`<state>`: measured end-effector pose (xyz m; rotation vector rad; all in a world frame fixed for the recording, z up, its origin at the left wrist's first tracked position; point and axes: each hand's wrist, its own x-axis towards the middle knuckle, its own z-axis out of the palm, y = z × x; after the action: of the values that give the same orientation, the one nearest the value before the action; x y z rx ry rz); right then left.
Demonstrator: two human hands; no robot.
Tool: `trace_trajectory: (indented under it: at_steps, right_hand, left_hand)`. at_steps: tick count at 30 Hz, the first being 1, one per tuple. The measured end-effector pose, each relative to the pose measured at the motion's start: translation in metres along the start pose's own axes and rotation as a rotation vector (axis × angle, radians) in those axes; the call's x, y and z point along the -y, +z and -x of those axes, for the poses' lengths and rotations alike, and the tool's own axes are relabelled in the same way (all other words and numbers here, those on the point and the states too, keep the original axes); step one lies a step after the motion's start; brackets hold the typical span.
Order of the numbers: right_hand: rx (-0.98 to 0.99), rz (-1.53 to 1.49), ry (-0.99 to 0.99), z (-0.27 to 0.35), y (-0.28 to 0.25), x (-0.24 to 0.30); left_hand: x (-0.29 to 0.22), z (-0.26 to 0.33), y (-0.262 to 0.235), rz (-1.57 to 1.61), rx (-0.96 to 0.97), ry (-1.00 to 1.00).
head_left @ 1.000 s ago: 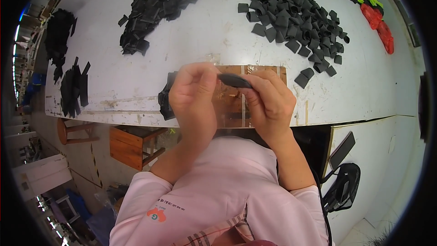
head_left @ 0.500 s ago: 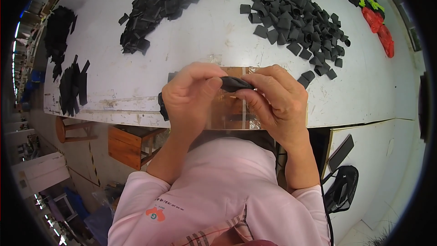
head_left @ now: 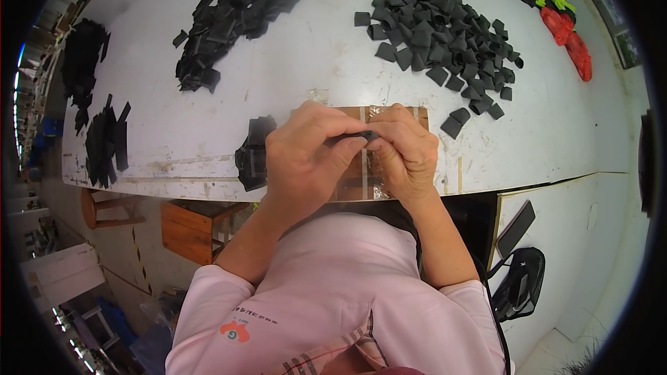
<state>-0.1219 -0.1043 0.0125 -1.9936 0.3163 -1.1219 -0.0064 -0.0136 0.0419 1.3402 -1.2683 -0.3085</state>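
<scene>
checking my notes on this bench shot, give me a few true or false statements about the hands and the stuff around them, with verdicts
1. The left hand and right hand both pinch one dark piece. True.
2. The hands are held far apart. False: they come together at the dark piece.
3. A heap of small dark folded pieces lies on the white table, beyond the hands and to the right. True.
4. The red bundle is at the picture's left side. False: the red bundle is at the upper right.
5. A pink top is worn by the person. True.
</scene>
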Motion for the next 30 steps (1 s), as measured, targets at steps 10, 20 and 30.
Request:
trace_trajectory:
  at_steps: [10,20,30]
  right_hand:
    - [0.083,-0.301,0.249,-0.001,-0.007,-0.005]
    - [0.18,0.21,0.004,-0.014,-0.01,0.018]
    - [-0.038,0.15,-0.064,0.004,0.004,0.003]
  left_hand:
    - [-0.002,-0.002,0.009,-0.228,-0.121,0.237]
    - [0.023,0.014,0.007,0.15,-0.16,0.029]
    - [0.022,0.019,0.021,0.089,-0.175,0.037]
